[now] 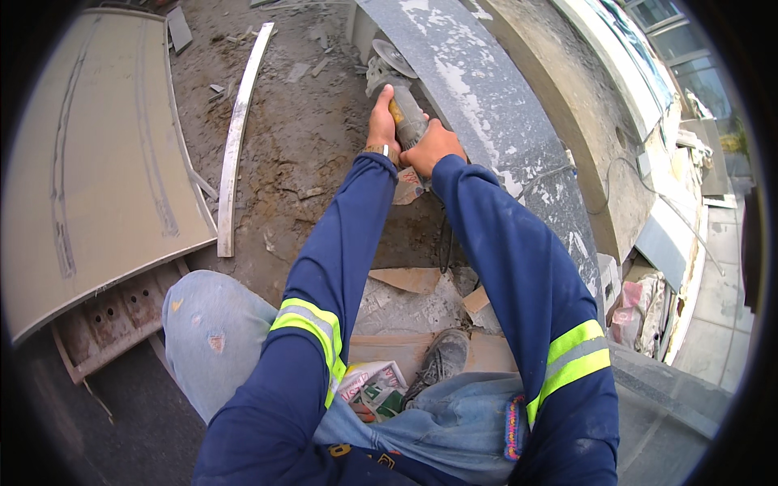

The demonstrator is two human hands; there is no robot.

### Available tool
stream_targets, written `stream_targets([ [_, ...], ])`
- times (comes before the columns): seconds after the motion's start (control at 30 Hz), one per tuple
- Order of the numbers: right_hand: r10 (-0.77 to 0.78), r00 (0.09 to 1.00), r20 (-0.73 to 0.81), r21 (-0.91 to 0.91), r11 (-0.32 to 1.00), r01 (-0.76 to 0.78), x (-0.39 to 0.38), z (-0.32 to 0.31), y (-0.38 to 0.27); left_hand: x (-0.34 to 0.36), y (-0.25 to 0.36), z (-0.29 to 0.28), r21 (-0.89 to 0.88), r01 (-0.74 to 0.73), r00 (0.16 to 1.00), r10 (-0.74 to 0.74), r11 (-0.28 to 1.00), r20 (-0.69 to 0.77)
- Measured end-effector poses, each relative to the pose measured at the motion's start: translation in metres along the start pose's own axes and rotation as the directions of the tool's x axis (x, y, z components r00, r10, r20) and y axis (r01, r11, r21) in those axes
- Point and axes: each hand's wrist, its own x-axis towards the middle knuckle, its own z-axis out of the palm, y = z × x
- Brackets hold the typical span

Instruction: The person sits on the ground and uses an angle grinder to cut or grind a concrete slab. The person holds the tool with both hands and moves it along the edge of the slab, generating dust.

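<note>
Both of my hands are wrapped round a dusty grey and yellow angle grinder (409, 113). My left hand (382, 123) grips it toward the head, with the thumb along the yellow part. Behind it my right hand (435, 148) holds the rear of the body. The round cutting disc (395, 58) sits at the far end, close to the left edge of a long grey stone slab (478, 105) streaked with white. Whether the disc touches the slab or spins I cannot tell. A dark cord (445, 240) hangs below the tool.
A large beige panel (105, 138) lies at the left over a rusty metal frame (121, 316). A pale curved strip (241, 138) rests on the dirt. Cardboard pieces (405, 279) lie near my shoe (444, 360). Rubble and bags (636, 312) stand at the right, beside a thin cable (689, 223).
</note>
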Motion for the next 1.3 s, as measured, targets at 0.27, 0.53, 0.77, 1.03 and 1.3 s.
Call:
stream_targets([
  [0.27,-0.004,1.0,0.008,0.025,1.0,0.004,0.007,-0.005,-0.003,0.011,0.001,0.001,0.037,0.002,1.0,-0.002,0.999,-0.023],
  [0.53,-0.01,1.0,0.02,0.051,0.999,0.009,0.0,-0.005,-0.002,0.004,0.0,-0.001,0.021,-0.002,1.0,0.002,1.0,-0.004],
  [0.77,-0.042,0.999,0.016,0.019,0.999,0.042,-0.01,-0.003,0.007,-0.007,-0.008,-0.001,-0.005,-0.011,1.0,0.011,1.0,-0.001],
  [1.03,-0.023,0.999,0.028,-0.023,0.999,0.024,-0.014,0.0,0.014,-0.012,-0.015,-0.004,0.016,-0.017,1.0,0.016,1.0,0.019],
  [1.3,-0.023,0.999,0.048,-0.005,1.0,0.024,-0.018,-0.001,0.017,-0.018,-0.018,-0.003,0.028,-0.027,1.0,0.027,0.999,0.01],
])
